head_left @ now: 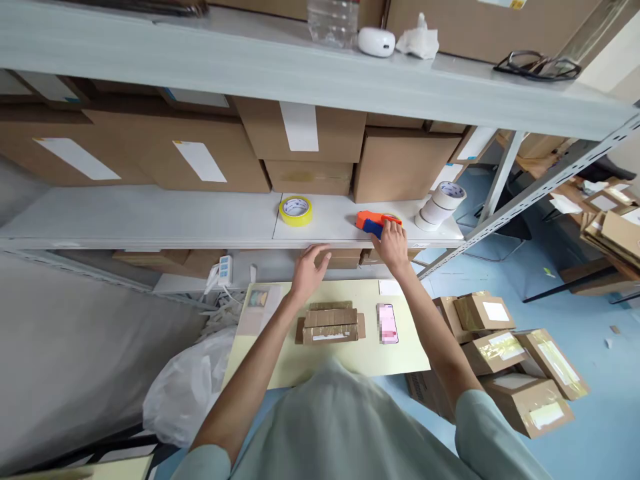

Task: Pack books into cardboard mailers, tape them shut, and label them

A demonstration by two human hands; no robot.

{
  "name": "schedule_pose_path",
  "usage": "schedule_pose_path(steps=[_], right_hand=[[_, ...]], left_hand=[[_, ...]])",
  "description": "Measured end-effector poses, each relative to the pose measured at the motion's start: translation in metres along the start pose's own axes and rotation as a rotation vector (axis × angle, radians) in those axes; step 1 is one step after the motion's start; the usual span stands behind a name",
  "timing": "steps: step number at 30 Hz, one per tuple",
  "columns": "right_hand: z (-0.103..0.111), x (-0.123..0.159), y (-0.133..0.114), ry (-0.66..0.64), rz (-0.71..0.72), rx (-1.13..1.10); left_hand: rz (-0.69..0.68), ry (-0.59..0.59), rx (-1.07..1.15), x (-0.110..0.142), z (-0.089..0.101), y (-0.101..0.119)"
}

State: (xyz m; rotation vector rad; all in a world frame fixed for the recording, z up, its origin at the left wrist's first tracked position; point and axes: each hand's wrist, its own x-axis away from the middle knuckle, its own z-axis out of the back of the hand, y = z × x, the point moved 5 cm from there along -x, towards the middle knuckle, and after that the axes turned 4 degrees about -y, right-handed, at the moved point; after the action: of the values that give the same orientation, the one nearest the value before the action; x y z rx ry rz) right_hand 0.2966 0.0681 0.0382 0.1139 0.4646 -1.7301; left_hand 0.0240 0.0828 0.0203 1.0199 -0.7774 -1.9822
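At the shelf's front edge, the fingers of my right hand are closed on one end of an orange and blue tape dispenser, which lies on the shelf board. My left hand is held just in front of the same edge, thumb and fingers apart, with nothing in it. Below my hands, a small open cardboard box rests on the pale yellow table. A phone with a lit screen lies to the right of the box.
A yellow tape roll and stacked white rolls sit on the shelf. Cartons line its back. Taped boxes are piled on the floor to the right. A plastic bag and a power strip are at left.
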Motion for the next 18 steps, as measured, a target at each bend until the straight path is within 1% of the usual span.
schedule_pose_path(steps=[2, 4, 7, 9, 11, 13, 16, 18], right_hand=[[-0.008, -0.020, 0.001, -0.088, -0.041, 0.080], [-0.014, -0.031, 0.001, -0.168, -0.070, 0.143], [-0.016, -0.034, 0.001, -0.237, -0.066, 0.190], [-0.015, -0.026, -0.001, -0.242, -0.027, 0.193], [-0.014, -0.007, -0.005, -0.237, 0.018, 0.182], [-0.015, 0.022, -0.012, -0.237, 0.077, 0.156], [-0.016, 0.078, -0.030, -0.239, 0.231, 0.054], [-0.016, 0.116, -0.042, -0.257, 0.314, -0.023]], left_hand=[[-0.060, 0.027, 0.010, -0.012, 0.003, 0.019], [-0.088, 0.035, 0.024, -0.013, 0.005, 0.032], [-0.088, 0.022, 0.050, 0.000, 0.008, 0.042], [-0.079, 0.028, 0.072, 0.015, 0.012, 0.045], [-0.056, 0.041, 0.090, 0.034, 0.018, 0.044], [-0.026, 0.055, 0.103, 0.055, 0.024, 0.040], [0.025, 0.091, 0.135, 0.093, 0.031, 0.030], [0.093, 0.106, 0.156, 0.119, 0.034, 0.022]])
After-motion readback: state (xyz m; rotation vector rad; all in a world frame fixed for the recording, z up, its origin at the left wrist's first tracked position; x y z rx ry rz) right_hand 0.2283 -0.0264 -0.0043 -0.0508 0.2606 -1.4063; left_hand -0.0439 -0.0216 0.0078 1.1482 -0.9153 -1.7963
